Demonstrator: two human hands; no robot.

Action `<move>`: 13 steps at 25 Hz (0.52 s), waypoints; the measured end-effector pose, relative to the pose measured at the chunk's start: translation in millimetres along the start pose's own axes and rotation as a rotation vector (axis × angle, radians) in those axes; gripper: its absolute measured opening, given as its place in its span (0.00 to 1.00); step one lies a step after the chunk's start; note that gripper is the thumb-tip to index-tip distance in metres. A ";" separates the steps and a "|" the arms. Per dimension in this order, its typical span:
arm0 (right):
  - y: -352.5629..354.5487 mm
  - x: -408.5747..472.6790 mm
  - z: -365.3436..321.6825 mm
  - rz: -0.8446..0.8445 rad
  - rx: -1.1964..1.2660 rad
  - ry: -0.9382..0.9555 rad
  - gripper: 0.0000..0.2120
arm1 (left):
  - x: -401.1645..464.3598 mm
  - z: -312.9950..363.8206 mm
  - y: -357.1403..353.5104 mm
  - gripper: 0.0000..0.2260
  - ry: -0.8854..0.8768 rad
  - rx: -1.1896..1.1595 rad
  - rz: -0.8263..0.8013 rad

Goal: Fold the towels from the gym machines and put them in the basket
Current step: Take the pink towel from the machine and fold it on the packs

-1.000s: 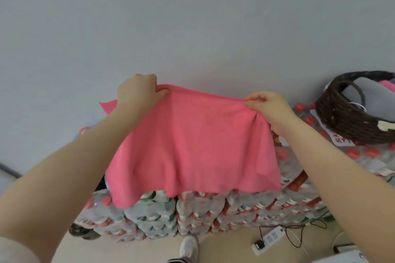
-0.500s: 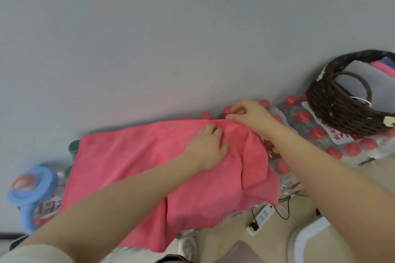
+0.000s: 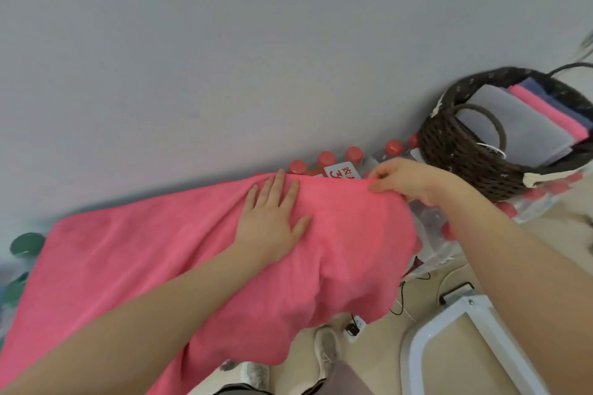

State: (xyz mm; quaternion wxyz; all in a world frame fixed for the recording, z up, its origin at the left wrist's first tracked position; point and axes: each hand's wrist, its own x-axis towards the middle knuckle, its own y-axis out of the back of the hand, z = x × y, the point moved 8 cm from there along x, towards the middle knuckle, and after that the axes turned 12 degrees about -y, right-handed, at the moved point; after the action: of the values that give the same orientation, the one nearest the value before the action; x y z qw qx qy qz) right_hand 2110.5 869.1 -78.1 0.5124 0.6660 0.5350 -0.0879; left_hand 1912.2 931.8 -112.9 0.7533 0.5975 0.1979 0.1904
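Nearest the camera, at the lower edge, a pale shoe [image 3: 325, 348] stands on the beige floor, with a white frame [image 3: 426, 335] to its right and a small white plug block [image 3: 353, 327] with thin black cables just beyond the shoe. Above these, the pink towel [image 3: 144, 266] lies spread over packs of bottled water, its near right part hanging down over the front of the stack toward the floor. The left hand [image 3: 272, 218] lies flat on the towel near its far edge, fingers straight and slightly spread, palm pressing the cloth. The right hand [image 3: 404, 179] is at the towel's far right corner, thumb and curled fingers pinching the hem and lifting it slightly off the bottles. Just behind the far edge of the towel, red bottle caps [image 3: 325, 159] and a white label with red print show between the two hands. At far left, green caps [image 3: 27, 244] stand beside the towel's left corner. Farther right, the dark woven basket [image 3: 465, 151] rests on the bottle packs, apart from the towel, and contains folded towels [image 3: 526, 125] in grey, pink and blue stacked flat. A plain grey wall [image 3: 224, 58] closes the background.
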 end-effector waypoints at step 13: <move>2.6 2.9 -93.6 0.978 -0.754 0.834 0.06 | 3.7 -17.0 29.0 0.33 0.263 -0.217 0.322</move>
State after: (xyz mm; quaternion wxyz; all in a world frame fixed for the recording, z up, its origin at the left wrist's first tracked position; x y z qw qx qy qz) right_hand 2073.3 943.8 -35.5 0.4411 0.5853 0.3217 0.5995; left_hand 1904.9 953.9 -88.3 0.7409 0.5070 0.1748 0.4042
